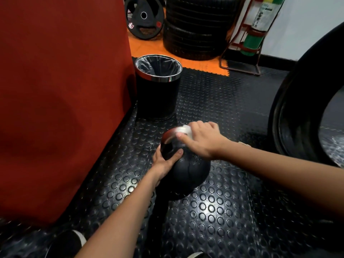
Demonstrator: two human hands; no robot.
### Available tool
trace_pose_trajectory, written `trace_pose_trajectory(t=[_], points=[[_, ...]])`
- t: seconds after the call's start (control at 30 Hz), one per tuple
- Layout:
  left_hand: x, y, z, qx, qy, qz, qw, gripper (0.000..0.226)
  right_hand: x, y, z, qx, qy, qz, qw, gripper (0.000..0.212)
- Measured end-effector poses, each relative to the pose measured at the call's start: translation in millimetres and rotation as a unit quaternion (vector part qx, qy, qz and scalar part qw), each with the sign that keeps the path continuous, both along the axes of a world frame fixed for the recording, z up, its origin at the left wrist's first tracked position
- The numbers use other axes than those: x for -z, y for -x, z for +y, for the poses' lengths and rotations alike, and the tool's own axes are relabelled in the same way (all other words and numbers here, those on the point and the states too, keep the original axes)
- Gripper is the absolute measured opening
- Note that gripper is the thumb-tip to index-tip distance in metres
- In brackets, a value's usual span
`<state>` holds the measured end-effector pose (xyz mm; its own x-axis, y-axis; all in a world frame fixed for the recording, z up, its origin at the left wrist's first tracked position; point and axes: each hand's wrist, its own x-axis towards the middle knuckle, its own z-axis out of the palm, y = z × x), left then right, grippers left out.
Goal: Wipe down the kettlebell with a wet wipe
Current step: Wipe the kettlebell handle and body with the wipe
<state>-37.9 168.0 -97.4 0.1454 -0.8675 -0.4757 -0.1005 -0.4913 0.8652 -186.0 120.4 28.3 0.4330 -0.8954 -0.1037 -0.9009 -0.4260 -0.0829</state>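
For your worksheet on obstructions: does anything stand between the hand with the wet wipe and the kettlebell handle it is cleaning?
Nothing visible does. The right hand already presses the wet wipe onto the kettlebell handle, and the left hand grips the neck lower down, off to the side.

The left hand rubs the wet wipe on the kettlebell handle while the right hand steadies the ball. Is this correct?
Not quite: the hands are swapped. In the head view the right hand rubs the wet wipe on the kettlebell handle, while the left hand steadies the ball.
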Motion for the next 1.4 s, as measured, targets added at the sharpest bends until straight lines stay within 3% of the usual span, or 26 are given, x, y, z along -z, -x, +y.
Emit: trace_pose_trajectory(t=[0.1,0.2,0.27,0.4,0.53,0.7,0.77,0.93,1.07,1.2,1.3,1.4], points=[[0,0,-1,0.019,-0.004,-0.018,1.0,0.128,7,-22,13,-0.088,0.035,0.021,0.995,0.105],[1,1,-3,0.013,0.012,-0.018,1.0,0.106,14,-3,10,-0.179,0.081,0.054,0.979,0.093],[-1,1,-2,0.005,0.015,-0.005,1.0,0.103,13,26,1,-0.214,0.097,0.059,0.97,0.087],[1,0,0,-0.006,0.011,0.02,1.0,0.109,6,62,-5,-0.155,0.048,0.014,0.987,0.085],[0,-1,0,-0.008,0.01,-0.006,1.0,0.106,5,13,4,-0.092,0.06,0.017,0.994,0.098],[6,1,-10,0.017,0.036,-0.084,0.996,0.104,15,-18,15,-0.182,0.111,0.041,0.976,0.096],[-3,2,-1,0.015,0.009,-0.037,0.999,0.109,15,3,9,-0.194,0.101,0.028,0.975,0.091],[-4,-1,2,0.006,0.008,0.007,1.0,0.124,11,59,-4,-0.084,0.026,-0.05,0.995,0.083],[-1,-1,0,0.004,-0.002,0.01,1.0,0.118,6,33,-7,-0.012,0.0,-0.053,0.999,0.089],[4,0,-3,0.008,0.0,-0.009,1.0,0.105,9,-5,5,-0.085,0.054,0.005,0.995,0.105],[2,0,-1,0.013,0.0,-0.011,1.0,0.103,8,3,4,-0.134,0.065,-0.01,0.989,0.099],[1,0,-1,0.005,0.003,0.008,1.0,0.113,8,34,-6,-0.097,0.029,-0.063,0.993,0.087]])
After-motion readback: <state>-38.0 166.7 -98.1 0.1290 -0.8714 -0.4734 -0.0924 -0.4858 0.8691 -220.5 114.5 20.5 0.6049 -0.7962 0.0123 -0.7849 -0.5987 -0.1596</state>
